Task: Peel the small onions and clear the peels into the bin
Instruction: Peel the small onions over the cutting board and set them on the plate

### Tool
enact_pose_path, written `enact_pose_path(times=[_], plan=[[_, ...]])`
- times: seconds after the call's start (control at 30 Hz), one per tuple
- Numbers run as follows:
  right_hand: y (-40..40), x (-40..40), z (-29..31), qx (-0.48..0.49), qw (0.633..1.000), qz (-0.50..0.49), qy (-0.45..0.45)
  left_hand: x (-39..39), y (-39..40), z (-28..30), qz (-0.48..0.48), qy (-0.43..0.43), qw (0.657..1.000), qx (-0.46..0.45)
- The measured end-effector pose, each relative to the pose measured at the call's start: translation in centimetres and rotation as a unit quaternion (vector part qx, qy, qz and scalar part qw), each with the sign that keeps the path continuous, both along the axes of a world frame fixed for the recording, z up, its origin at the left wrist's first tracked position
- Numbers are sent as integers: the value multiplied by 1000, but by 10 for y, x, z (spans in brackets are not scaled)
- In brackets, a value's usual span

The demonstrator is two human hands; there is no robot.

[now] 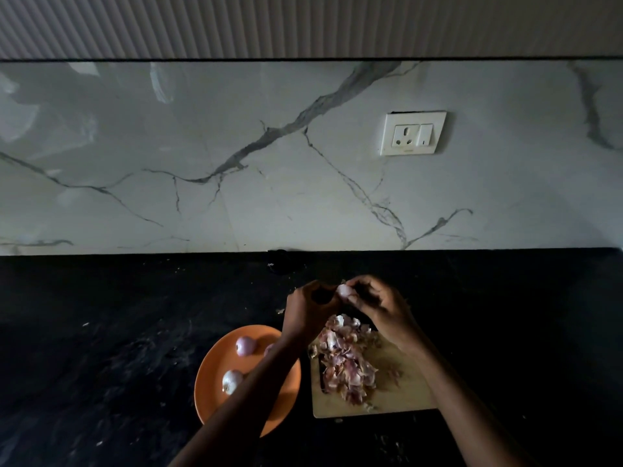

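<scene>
Both hands meet above the far end of a wooden cutting board. Between them is a small pale onion. My left hand has its fingers curled against the onion's left side, and my right hand pinches it with thumb and fingertips. A heap of pinkish onion peels covers the board below the hands. Left of the board stands an orange plate with peeled small onions on it: one near the top, one lower down, and a third partly hidden behind my left forearm.
The black stone counter runs along a marble backsplash with a white power socket on the wall. A few peel scraps lie on the counter near the left hand. No bin is in view.
</scene>
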State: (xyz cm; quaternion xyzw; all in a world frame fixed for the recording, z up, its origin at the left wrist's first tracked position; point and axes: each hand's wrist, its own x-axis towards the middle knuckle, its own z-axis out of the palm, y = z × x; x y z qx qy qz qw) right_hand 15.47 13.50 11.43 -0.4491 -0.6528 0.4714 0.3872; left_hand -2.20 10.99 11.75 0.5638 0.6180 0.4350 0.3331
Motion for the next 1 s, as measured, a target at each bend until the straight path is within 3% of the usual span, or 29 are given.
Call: enact_pose_path(times=[0.4,0.67,1.0], plan=[[-6,-12,6,-18,999,-30,21,-2,-2,-2,-9,-58,998,-15],[-1,-13,7,-50,996,-35,66,-7,0,2,-15,-20,1000,-2],[3,-8,10,-118,983,-16,143,-4,-2,8,-48,-183,981,-40]])
